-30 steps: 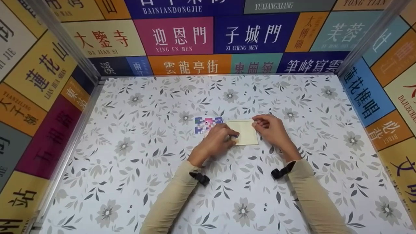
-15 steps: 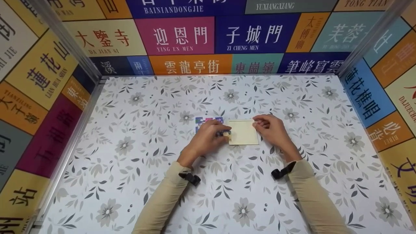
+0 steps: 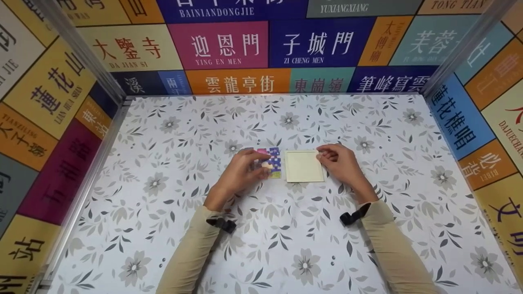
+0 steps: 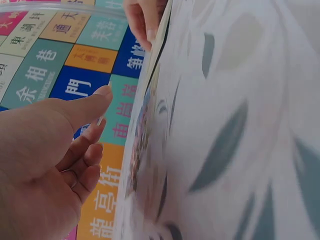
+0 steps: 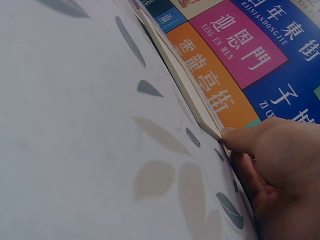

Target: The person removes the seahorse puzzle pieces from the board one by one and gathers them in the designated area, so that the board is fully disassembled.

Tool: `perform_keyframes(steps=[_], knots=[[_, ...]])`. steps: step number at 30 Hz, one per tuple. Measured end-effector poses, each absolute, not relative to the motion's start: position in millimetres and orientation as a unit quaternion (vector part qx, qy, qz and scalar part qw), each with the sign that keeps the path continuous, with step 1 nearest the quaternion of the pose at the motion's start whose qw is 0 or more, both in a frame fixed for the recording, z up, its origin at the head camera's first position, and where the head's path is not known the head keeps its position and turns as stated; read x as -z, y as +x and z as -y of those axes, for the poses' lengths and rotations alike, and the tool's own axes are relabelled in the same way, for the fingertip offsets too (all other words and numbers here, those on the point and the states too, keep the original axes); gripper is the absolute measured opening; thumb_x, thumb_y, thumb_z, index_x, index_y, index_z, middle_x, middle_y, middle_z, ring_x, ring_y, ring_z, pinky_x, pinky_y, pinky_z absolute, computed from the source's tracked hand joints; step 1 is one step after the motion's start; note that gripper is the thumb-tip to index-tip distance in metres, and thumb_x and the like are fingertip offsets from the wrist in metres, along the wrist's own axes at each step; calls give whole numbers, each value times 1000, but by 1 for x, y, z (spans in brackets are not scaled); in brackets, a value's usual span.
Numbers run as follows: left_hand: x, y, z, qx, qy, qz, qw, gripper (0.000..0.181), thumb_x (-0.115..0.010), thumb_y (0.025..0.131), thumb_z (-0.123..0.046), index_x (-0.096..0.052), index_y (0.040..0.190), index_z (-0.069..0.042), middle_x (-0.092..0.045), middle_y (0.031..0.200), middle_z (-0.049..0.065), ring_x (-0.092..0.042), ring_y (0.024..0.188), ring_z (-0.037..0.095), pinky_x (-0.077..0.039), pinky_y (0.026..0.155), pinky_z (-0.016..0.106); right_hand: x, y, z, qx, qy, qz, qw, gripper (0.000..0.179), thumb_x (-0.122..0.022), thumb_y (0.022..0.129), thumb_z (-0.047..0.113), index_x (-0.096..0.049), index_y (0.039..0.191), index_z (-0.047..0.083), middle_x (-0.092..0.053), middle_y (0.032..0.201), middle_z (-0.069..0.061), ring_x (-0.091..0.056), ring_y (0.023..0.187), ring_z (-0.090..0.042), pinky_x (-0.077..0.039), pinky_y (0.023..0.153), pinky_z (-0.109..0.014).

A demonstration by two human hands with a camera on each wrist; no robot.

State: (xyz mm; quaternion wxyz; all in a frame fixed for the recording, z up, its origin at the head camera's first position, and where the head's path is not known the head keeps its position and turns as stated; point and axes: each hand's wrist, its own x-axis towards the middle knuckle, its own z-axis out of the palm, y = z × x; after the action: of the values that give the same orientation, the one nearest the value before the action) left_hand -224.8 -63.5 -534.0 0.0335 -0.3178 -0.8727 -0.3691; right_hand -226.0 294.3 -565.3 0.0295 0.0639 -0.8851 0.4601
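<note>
My left hand (image 3: 239, 169) hovers over a partly covered jigsaw puzzle (image 3: 276, 160), patterned in purple, blue and pink with a yellow-green lower edge. Its thumb and index finger pinch a small pale puzzle piece (image 3: 267, 165). In the left wrist view the fingers (image 4: 85, 155) are off the table, and only a thin white edge of the piece (image 4: 101, 121) shows by the thumb. My right hand (image 3: 340, 161) holds the upper right corner of a shallow cream square puzzle tray (image 3: 305, 166). The right wrist view has the thumb (image 5: 245, 137) pressed at the tray's corner.
The table (image 3: 302, 228) wears a white cloth printed with grey flowers and leaves. Around it stand panels (image 3: 229, 45) of coloured blocks with Chinese lettering, at the back and both sides. Black wrist straps (image 3: 354, 215) sit over beige sleeves (image 3: 192, 249).
My left hand has moved left with the pale puzzle piece, from over the tray's left side to above the puzzle. The tray's whole inside now shows. My right hand stays at its corner.
</note>
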Motion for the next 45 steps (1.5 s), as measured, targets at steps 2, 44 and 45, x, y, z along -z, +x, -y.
perform_keyframes(steps=[2,44,45], knots=[[536,-225,72,372,-315,872,35,36,-84,96,-20,-78,130,-8,-78,123,11,-70,111,33,-55,101,46,565,-226,-294,-459,64,885,29,27,-77,102,19,-78,126,7,-72,109,-13,-67,94,-17,-52,77,-9],[535,-217,110,366,-267,889,-67,25,-90,90,-17,-82,112,-9,-79,111,6,-69,99,23,-56,90,41,564,-224,-297,-457,57,887,25,27,-77,102,18,-78,127,9,-71,111,-14,-68,98,-22,-51,78,-9],[534,-217,110,366,-265,889,-70,25,-90,90,-18,-82,112,-9,-78,111,6,-69,100,23,-56,91,41,563,-224,-296,-458,58,887,26,27,-77,102,18,-78,127,8,-71,111,-14,-68,97,-22,-51,78,-9]])
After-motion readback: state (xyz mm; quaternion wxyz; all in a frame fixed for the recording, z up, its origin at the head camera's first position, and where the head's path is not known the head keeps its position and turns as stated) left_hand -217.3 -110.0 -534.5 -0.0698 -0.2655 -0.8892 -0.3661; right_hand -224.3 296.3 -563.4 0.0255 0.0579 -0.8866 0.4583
